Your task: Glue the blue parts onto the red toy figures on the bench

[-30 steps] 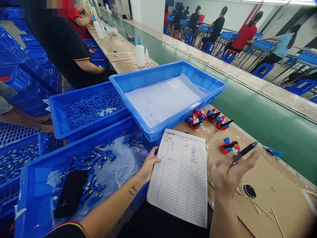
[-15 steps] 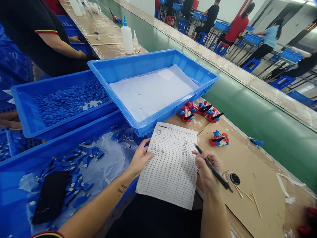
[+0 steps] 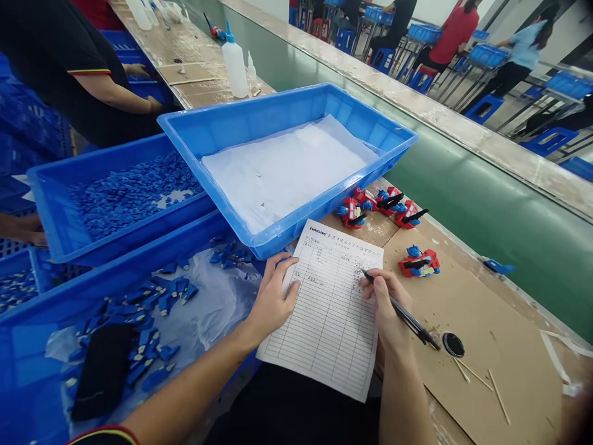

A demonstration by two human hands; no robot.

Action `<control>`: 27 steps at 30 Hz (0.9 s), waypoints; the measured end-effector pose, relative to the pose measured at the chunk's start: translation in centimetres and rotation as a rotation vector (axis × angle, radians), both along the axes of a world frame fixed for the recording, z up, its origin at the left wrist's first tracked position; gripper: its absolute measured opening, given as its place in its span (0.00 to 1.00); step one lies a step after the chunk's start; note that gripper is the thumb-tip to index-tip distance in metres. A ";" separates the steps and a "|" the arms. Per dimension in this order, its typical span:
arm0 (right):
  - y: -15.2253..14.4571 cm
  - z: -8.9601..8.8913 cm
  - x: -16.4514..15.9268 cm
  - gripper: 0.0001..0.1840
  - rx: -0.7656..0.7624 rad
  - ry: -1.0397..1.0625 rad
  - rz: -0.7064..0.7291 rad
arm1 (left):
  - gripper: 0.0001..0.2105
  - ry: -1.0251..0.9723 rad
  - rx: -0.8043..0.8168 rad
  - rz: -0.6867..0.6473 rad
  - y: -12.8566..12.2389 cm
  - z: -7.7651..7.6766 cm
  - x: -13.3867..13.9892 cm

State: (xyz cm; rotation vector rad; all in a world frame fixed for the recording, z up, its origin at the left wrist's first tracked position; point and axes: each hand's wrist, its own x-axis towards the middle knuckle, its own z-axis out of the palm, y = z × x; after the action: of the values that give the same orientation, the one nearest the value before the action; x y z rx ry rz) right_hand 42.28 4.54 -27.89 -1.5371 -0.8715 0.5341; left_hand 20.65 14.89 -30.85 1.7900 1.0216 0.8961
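A printed form (image 3: 324,334) with ruled lines and handwriting in its upper rows lies tilted in front of me. My left hand (image 3: 273,300) grips its left edge, thumb and fingers curled at the margin. In my right hand (image 3: 391,306) is a black pen (image 3: 414,324), its tip at the handwritten column near the form's right edge. Beyond the form stands a blue tray (image 3: 262,244) lined with white sheet. Red and blue toy figures (image 3: 419,262) sit to the right of the form.
Left, a blue bin (image 3: 28,340) holds blue parts and a black phone (image 3: 102,371); another bin (image 3: 50,216) of parts stands behind it. A small black pot (image 3: 453,345) and cotton swabs (image 3: 499,395) lie on cardboard at right. A green conveyor (image 3: 486,216) runs past; a co-worker (image 3: 106,93) sits left.
My right hand has brought the pen tip down onto the form's right-hand column. My left hand has shifted slightly up and right along the form's edge. The view has turned slightly.
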 end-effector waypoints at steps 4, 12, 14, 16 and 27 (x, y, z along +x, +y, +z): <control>0.0 0.7 -0.3 0.17 -0.038 -0.050 -0.133 | 0.10 0.001 0.029 -0.060 1.8 0.7 0.9; -0.2 -0.6 -0.1 0.22 -0.164 -0.025 -0.072 | 0.10 0.366 0.589 -0.152 -1.1 2.5 1.6; -0.1 -0.6 -0.1 0.23 -0.158 -0.063 -0.060 | 0.11 0.329 0.669 -0.350 -2.3 2.8 2.6; -0.1 -0.5 0.0 0.23 -0.146 -0.101 -0.064 | 0.14 0.334 0.691 -0.539 -3.0 2.6 3.6; -1.3 1.1 -0.7 0.34 0.079 -0.197 -0.128 | 0.18 0.382 0.621 -0.575 -3.2 1.5 4.7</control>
State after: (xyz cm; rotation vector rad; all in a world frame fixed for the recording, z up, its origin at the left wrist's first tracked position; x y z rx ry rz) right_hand 41.60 3.23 -26.74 -1.5786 -0.9247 0.2555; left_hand 25.33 11.65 -29.32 2.6661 0.3900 0.5378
